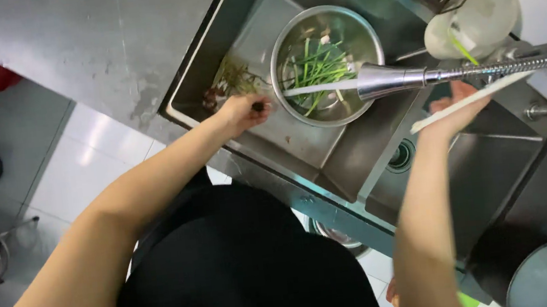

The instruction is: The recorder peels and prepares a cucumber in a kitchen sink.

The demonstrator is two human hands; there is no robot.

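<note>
Two Hands at the Sink, One Bowl of Greens Under the Tap

Both hands work over a steel sink (328,161). The left hand (242,111) is curled closed around a small dark object, too little of it showing to tell what it is, and it hangs just beside the rim of a round steel bowl (361,32) standing in the sink. Green stalks (319,71) lie in water inside that bowl. Beside the left hand, vegetable scraps (233,80) lie in the sink's corner. A pull-out faucet head (391,79) reaches over the bowl and sends a stream of water across it. The right hand (455,111) is raised beneath the faucet's hose, fingers bent loosely around a long pale stick-like utensil (478,98) that slants across it. A drain (401,155) shows just below the right wrist.
</note>
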